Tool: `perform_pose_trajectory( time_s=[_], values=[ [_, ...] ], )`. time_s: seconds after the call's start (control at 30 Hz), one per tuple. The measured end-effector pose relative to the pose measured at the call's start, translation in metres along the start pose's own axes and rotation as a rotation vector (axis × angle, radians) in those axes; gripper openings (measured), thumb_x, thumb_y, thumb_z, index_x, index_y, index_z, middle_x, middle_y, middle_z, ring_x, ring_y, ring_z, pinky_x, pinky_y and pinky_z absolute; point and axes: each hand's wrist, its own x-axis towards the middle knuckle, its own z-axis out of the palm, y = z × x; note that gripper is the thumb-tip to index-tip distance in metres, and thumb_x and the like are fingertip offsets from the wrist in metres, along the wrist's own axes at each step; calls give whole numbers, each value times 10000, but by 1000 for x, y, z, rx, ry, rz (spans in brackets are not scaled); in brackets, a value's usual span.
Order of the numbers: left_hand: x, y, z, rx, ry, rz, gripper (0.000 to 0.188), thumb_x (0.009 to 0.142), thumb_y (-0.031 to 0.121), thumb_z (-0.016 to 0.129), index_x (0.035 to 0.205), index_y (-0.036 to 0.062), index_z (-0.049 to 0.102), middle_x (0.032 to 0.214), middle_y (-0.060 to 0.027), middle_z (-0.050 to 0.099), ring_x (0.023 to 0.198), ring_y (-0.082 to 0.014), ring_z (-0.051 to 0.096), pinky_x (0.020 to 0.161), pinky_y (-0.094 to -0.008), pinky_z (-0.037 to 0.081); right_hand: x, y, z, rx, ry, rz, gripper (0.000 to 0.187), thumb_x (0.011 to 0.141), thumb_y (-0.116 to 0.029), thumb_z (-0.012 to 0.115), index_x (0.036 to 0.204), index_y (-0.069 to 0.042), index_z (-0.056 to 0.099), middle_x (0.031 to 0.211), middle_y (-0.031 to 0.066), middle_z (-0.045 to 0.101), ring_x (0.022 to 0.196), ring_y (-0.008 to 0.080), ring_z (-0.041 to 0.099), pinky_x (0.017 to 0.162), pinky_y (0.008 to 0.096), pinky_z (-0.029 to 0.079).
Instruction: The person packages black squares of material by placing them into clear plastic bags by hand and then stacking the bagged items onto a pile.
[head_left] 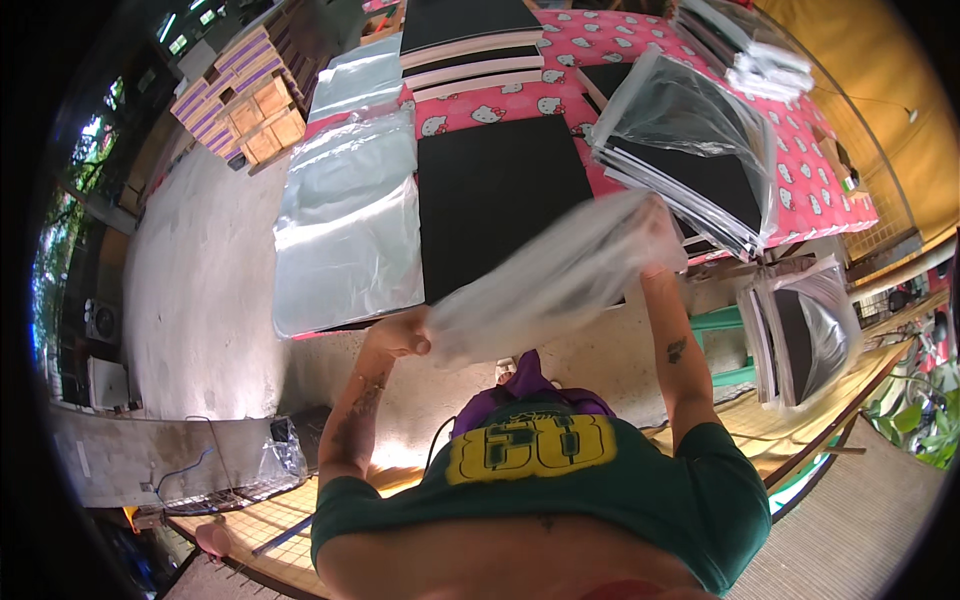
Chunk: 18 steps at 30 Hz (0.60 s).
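Observation:
A clear plastic bag [545, 275], blurred by motion, stretches slantwise between my two hands in front of the table. My left hand [402, 333] is closed on its lower left end, with the thumb showing. At the bag's upper right end my right hand [656, 235] grips it; the film lies over the fingers, which show only hazily. Behind the bag lies a stack topped by a black sheet [500, 195], partly covered by it. To the left of that stack, a pile of flat clear plastic bags [350, 230] reaches the table's near edge.
Bagged black panels [700, 165] lie at the right on the pink patterned tablecloth [590, 40]. More black boards [470, 25] are stacked at the back. Wrapped panels [800, 335] stand low on the right beside a green frame [722, 318]. Wooden crates [262, 115] stand far left.

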Motion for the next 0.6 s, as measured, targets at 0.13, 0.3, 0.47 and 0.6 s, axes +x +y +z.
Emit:
perform_pose_trajectory(
  time_s=[0.13, 0.3, 0.47, 0.6],
  values=[
    [22, 18, 32, 0, 338, 44, 362, 865, 334, 587, 1095, 60, 534, 1007, -113, 604, 871, -292, 612, 746, -424, 515, -12, 47, -82, 575, -1137, 453, 392, 934, -308, 433, 1180, -12, 507, 820, 52, 585, 773, 210, 566, 674, 347, 473],
    [-36, 14, 13, 406, 161, -513, 508, 787, 330, 678, 1154, 33, 490, 995, -115, 599, 898, -296, 610, 722, -361, 530, -50, 31, -100, 505, -977, 656, 388, 852, -237, 510, 1151, 11, 518, 1000, 144, 591, 967, 321, 559, 793, 345, 475],
    [-33, 0, 44, 170, 440, -287, 517, 762, 162, 652, 1216, 16, 452, 870, -104, 574, 740, -178, 586, 621, -301, 499, -67, 82, -129, -82, -855, 415, 475, 758, -59, 558, 1223, -12, 475, 905, 119, 586, 775, 192, 575, 618, 284, 471],
    [-59, -93, 15, 917, 769, -309, 435, 798, 50, 508, 1225, -8, 451, 653, -49, 553, 517, -126, 512, 466, -274, 433, -102, 100, -96, -557, -229, 51, 584, 728, 65, 460, 1291, -91, 454, 798, 82, 558, 663, 130, 539, 558, 263, 441]
  ],
)
